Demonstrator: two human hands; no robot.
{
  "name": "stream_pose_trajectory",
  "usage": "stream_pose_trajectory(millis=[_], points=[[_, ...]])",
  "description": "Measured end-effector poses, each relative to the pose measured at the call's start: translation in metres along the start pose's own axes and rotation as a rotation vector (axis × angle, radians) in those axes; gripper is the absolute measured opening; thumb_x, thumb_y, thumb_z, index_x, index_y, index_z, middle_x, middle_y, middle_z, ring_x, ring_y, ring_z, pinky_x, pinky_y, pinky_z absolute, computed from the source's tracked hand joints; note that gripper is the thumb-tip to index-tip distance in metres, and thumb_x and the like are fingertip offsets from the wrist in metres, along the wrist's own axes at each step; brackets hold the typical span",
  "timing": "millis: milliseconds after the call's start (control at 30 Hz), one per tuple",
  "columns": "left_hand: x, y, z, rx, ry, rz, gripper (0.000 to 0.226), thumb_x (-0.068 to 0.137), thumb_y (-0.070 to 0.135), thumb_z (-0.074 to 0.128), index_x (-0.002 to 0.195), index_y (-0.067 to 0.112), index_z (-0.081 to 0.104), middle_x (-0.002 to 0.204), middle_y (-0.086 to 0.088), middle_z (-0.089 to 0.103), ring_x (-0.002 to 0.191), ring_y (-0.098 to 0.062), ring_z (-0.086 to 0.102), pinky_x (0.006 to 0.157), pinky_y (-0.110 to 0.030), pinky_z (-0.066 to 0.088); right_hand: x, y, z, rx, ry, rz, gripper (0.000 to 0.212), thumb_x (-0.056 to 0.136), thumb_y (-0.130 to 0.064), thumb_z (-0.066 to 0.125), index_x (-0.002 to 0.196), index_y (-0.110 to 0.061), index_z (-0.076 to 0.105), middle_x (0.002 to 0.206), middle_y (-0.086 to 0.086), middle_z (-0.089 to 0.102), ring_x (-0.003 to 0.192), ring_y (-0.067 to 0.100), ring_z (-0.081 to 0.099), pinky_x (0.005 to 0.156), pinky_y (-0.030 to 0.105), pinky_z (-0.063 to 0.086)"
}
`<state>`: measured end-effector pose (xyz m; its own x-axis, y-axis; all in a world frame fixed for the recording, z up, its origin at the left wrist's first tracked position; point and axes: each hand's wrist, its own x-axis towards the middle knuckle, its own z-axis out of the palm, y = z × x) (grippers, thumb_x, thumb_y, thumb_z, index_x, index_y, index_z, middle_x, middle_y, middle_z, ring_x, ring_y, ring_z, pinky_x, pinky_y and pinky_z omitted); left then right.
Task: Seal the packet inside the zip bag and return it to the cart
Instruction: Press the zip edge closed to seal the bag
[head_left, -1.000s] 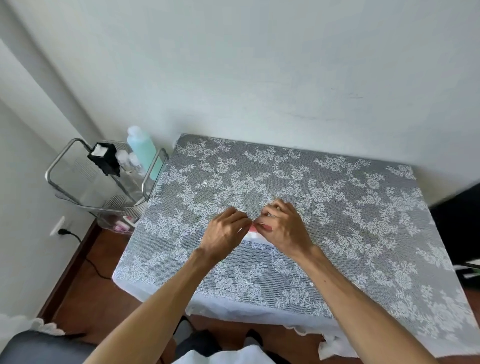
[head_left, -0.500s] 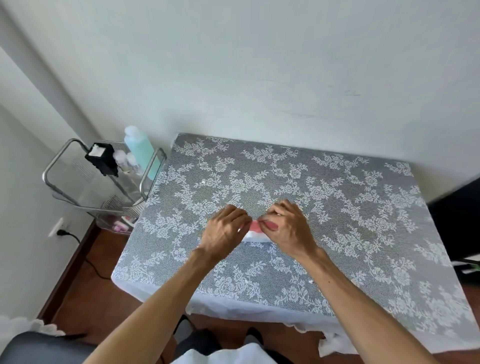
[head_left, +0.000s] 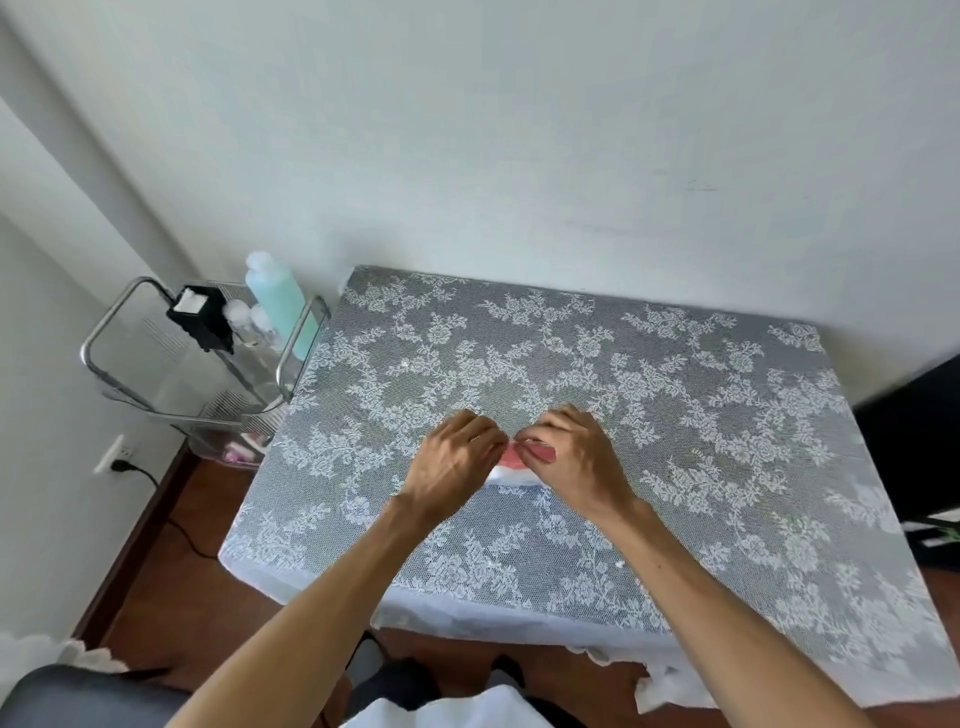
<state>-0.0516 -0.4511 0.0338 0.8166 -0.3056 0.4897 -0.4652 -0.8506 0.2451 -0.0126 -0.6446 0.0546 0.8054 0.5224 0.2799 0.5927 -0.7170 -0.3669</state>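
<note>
A small zip bag (head_left: 511, 466) with a pink and white packet inside lies on the lace-covered table (head_left: 675, 415), near the middle. My left hand (head_left: 452, 462) and my right hand (head_left: 576, 457) meet over its top edge, fingertips pinched on the bag. Both hands hide most of the bag; only a pink patch and a white lower strip show between them. The metal cart (head_left: 182, 374) stands to the left of the table, against the wall.
On the cart's top shelf are a tall pale green bottle (head_left: 278, 301), a black device (head_left: 200, 317) and small clear bottles. A wall socket with a black cable (head_left: 122, 462) is low on the left. A dark object (head_left: 914, 441) stands at the table's right.
The hands have stayed pinched together on the bag, shifting slightly along its top edge. A little more of the pink packet shows between them.
</note>
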Motion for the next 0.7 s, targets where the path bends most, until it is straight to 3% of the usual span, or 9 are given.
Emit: stream_pose_trajectory(millis=[300,500,700], points=[[-0.004,-0.001,0.001,0.070,0.008,0.007,0.014,0.086,0.014,0.073,0.098,0.010,0.069,0.096,-0.004,0.071,0.083,-0.016,0.065,0.072,-0.032,0.060,-0.004,0.008,-0.004,-0.027,0.021,0.033,0.025,0.074,-0.025,0.083,0.092,-0.009,0.075,0.084,-0.001,0.067,0.078,0.015,0.055,0.074,0.036,0.053],[-0.001,0.003,0.002,0.104,0.009,-0.065,0.022,0.091,0.030,0.067,0.109,0.016,0.069,0.105,0.001,0.072,0.096,-0.018,0.063,0.086,-0.035,0.053,-0.005,0.011,-0.005,0.015,0.025,0.045,0.025,0.075,-0.026,0.080,0.093,-0.010,0.074,0.084,-0.002,0.066,0.079,0.010,0.052,0.076,0.032,0.052],[0.005,0.011,0.008,0.123,-0.048,-0.048,0.015,0.090,0.023,0.068,0.104,0.016,0.069,0.098,0.001,0.072,0.085,-0.017,0.064,0.081,-0.035,0.054,-0.005,0.012,-0.007,0.053,0.037,0.045,0.028,0.079,-0.031,0.076,0.099,-0.012,0.073,0.089,-0.003,0.067,0.084,0.005,0.050,0.079,0.025,0.047]])
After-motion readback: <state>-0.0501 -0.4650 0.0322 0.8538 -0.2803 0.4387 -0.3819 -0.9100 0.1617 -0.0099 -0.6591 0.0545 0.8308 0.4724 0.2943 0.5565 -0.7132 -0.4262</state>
